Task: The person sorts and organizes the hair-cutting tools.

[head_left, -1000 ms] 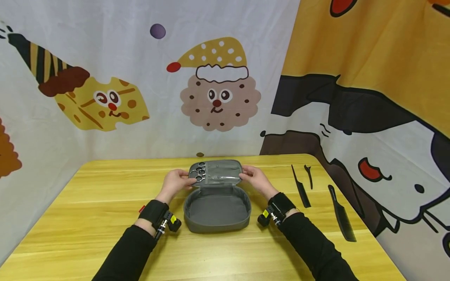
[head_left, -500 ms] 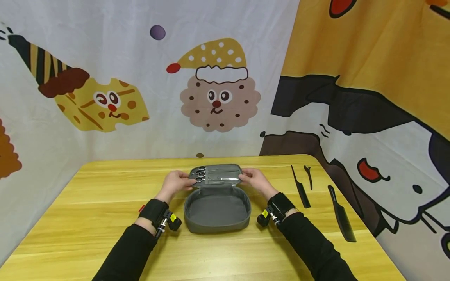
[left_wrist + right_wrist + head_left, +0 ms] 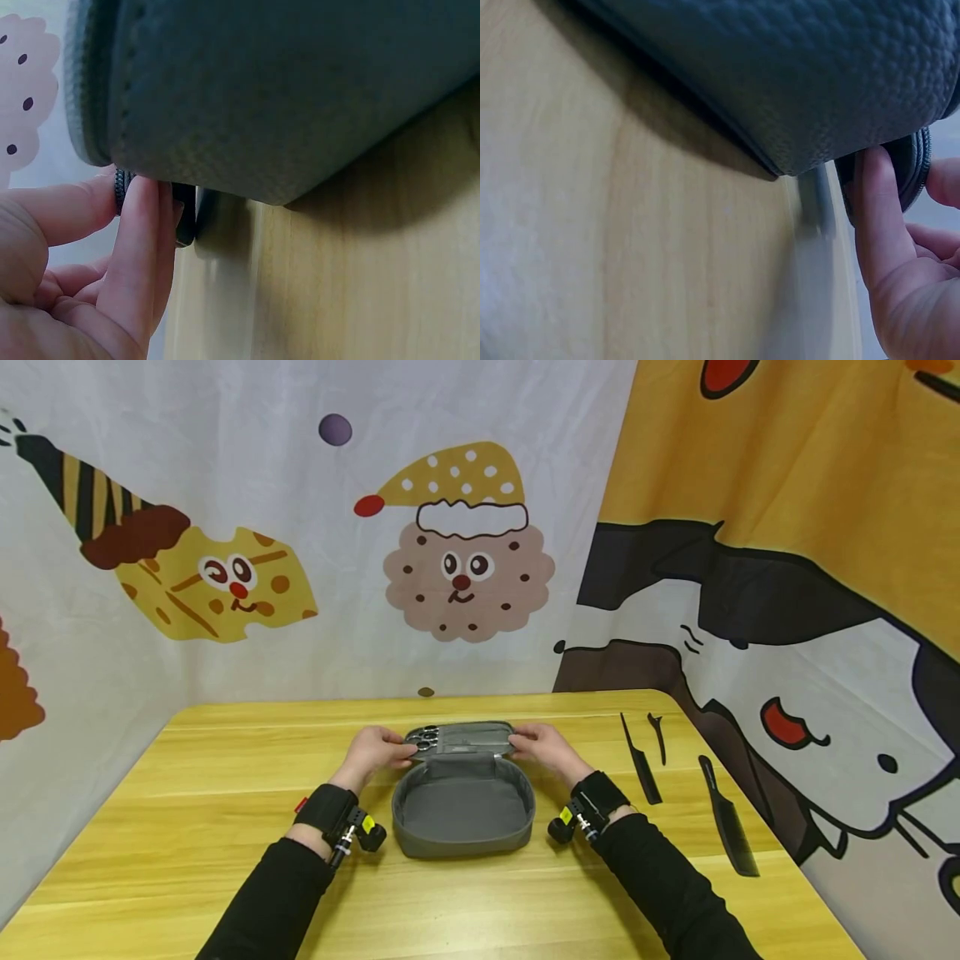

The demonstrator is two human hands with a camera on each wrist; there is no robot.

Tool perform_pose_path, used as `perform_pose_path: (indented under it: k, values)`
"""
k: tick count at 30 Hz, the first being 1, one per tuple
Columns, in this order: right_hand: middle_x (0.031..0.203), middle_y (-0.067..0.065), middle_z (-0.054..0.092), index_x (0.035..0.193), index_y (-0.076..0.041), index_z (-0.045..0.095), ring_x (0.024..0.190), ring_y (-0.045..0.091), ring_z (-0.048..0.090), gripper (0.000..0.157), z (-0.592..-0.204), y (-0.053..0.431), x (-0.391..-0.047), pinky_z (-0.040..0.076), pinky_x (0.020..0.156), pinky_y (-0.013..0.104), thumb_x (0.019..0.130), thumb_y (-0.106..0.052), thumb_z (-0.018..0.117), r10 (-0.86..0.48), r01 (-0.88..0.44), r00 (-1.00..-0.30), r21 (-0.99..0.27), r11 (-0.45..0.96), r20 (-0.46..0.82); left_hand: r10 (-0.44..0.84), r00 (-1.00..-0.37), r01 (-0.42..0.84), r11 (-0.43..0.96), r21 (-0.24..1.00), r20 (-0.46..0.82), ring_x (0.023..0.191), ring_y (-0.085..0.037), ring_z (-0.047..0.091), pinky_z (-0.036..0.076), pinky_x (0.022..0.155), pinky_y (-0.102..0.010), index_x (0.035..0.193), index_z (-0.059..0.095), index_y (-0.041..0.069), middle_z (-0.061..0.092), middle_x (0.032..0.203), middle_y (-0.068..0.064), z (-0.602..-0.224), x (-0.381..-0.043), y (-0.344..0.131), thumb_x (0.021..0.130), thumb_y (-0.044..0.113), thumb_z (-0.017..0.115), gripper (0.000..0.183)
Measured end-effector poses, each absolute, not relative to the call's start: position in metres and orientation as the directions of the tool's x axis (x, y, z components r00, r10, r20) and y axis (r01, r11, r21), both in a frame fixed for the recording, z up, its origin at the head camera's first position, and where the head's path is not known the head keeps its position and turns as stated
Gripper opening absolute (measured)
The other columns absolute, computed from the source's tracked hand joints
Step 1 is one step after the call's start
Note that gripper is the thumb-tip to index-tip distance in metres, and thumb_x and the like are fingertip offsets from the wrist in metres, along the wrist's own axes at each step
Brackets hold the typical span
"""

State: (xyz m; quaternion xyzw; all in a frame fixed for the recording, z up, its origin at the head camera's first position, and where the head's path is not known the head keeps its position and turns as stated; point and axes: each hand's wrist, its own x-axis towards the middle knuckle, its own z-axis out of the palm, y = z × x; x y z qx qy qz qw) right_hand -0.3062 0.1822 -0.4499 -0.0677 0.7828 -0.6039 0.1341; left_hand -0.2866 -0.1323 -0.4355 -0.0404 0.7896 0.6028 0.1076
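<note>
A grey zip case (image 3: pixel 463 845) stands on the table with its lid folded back and its inside bare. Silver scissors (image 3: pixel 426 739) sit at the left of the lid (image 3: pixel 476 737), beside a clear pocket. At the lid's left edge my left hand (image 3: pixel 372 750) pinches the rim between thumb and fingers. My right hand (image 3: pixel 545 747) holds the opposite edge in the same way. Both wrist views show the zipped lid rim between thumb and fingers, behind the case wall (image 3: pixel 262 90). What fills the clear pocket is too small to tell.
On the right of the wooden table (image 3: pixel 225 827) lie a black tail comb (image 3: pixel 642 768), a small black hair clip (image 3: pixel 658 737) and a larger black handled comb (image 3: pixel 729 818). A printed curtain (image 3: pixel 255 668) hangs behind the far edge.
Both hands have lowered the lid's far edge, tilting it back toward the table, so it looks flatter now. The case body and the combs have not moved.
</note>
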Motion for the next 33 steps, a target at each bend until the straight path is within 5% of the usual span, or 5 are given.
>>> perform_pose_path:
  k: [17, 33]
  values:
    - [0.124, 0.032, 0.057, 0.137, 0.019, 0.043, 0.098, 0.030, 0.067, 0.052, -0.449, 0.186, -0.305, 0.056, 0.086, 0.036, 0.103, -0.018, 0.056, -0.301, 0.032, -0.945, -0.953, 0.302, -0.127, 0.087, -0.967, -0.201, 0.322, 0.925, -0.240, 0.083, -0.025, 0.070, 0.060, 0.074, -0.035, 0.131, 0.052, -0.016, 0.061, 0.119, -0.032, -0.433, -0.287, -0.135, 0.094, 0.010, 0.069, 0.048]
    - [0.131, 0.033, 0.054, 0.142, 0.017, 0.036, 0.106, 0.035, 0.065, 0.053, -0.445, 0.188, -0.299, 0.054, 0.092, 0.039, 0.105, -0.017, 0.052, -0.287, 0.039, -0.947, -0.939, 0.342, -0.144, 0.137, -0.979, -0.070, 0.458, 0.886, -0.148, 0.095, -0.037, 0.068, 0.058, 0.082, -0.041, 0.137, 0.044, -0.017, 0.064, 0.112, -0.028, -0.425, -0.278, -0.143, 0.095, 0.022, 0.068, 0.062]
